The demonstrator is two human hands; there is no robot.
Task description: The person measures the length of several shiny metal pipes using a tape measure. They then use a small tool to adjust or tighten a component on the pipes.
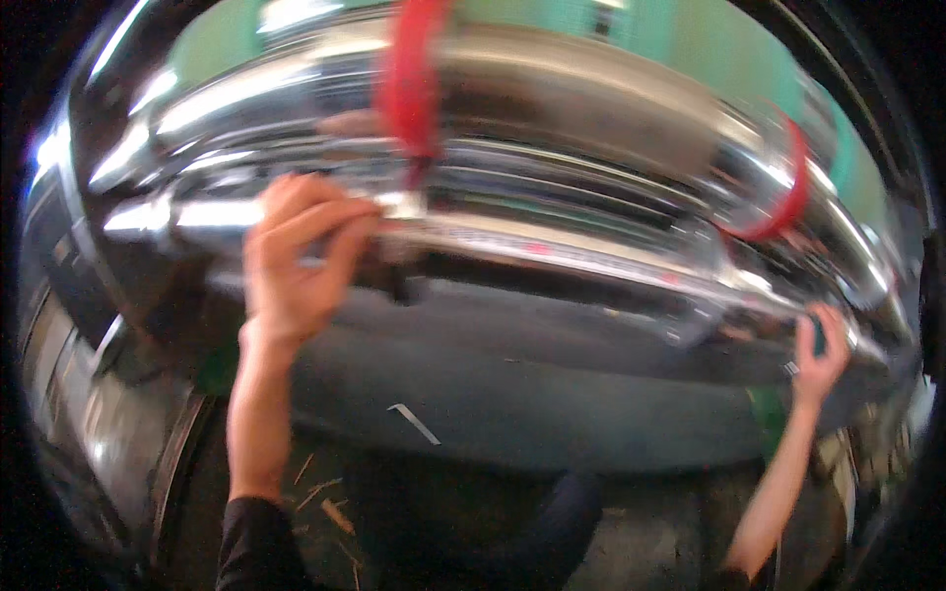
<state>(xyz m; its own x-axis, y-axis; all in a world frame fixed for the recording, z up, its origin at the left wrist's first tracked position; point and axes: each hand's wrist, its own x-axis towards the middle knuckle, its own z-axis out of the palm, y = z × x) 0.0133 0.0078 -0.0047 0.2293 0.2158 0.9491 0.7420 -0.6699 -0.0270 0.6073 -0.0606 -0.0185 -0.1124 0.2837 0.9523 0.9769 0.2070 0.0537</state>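
The left hand is pinching the metal buckle of a red strap binding shiny steel bars, while the right hand is gripping their far end, likely needing steadying before the buckle moves.

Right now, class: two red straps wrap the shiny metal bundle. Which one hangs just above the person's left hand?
The wide red strap near the top middle, ending just above the left hand. The other red strap curves thinner at the far right, above the right hand.
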